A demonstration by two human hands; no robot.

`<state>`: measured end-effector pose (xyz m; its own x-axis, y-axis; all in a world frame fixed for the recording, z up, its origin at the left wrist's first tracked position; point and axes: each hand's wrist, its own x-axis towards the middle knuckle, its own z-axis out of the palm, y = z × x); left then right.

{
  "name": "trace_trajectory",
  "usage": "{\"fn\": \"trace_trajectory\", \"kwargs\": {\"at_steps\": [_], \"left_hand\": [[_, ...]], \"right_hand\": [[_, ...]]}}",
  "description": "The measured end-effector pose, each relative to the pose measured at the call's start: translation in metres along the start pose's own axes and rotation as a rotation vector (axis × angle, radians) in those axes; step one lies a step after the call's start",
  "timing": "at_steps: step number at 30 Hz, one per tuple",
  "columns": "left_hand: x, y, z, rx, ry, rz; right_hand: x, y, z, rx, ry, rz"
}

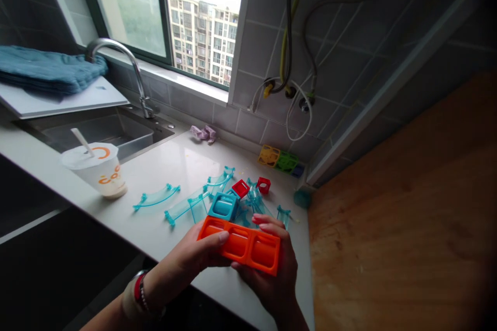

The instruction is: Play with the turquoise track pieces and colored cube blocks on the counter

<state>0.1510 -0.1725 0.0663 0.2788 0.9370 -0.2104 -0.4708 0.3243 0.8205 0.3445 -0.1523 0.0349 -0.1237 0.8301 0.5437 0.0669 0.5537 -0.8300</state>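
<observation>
Both of my hands hold a row of joined orange toy cubes (264,252) with windowed faces, tilted above the counter. My left hand (194,254) is closed round its left end, the thumb lying over the front. Closed at the right end is my right hand (281,264), its upper fingers curled behind the far edge. A blue cube (223,206) sits directly behind the left orange cube; whether the two are joined I cannot tell. Beyond lie a red square piece (240,189), a red cube (263,185) and several clear blue track pieces (186,209).
A lidded cup with a straw (97,170) stands on the left of the counter (155,232). Behind it are a sink (128,132) and faucet (120,44). Yellow and green cubes (277,159) rest by the tiled wall. A wooden panel (388,227) bounds the right side.
</observation>
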Motion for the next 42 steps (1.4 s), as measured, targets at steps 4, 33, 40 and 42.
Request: {"fn": "trace_trajectory", "kwargs": {"at_steps": [4,33,40,42], "left_hand": [[0.000,-0.001,-0.001,0.031,-0.029,0.024],[-0.012,0.003,-0.006,0.194,0.159,0.012],[-0.010,0.017,-0.014,0.203,0.291,0.052],[-0.010,0.023,-0.016,0.213,0.306,0.118]], "right_hand": [[-0.002,-0.003,0.001,0.025,0.002,0.002],[-0.017,0.007,0.015,-0.179,0.103,-0.070],[-0.003,0.000,0.012,-0.096,-0.104,-0.007],[-0.002,-0.001,0.013,-0.088,-0.141,0.039]]}}
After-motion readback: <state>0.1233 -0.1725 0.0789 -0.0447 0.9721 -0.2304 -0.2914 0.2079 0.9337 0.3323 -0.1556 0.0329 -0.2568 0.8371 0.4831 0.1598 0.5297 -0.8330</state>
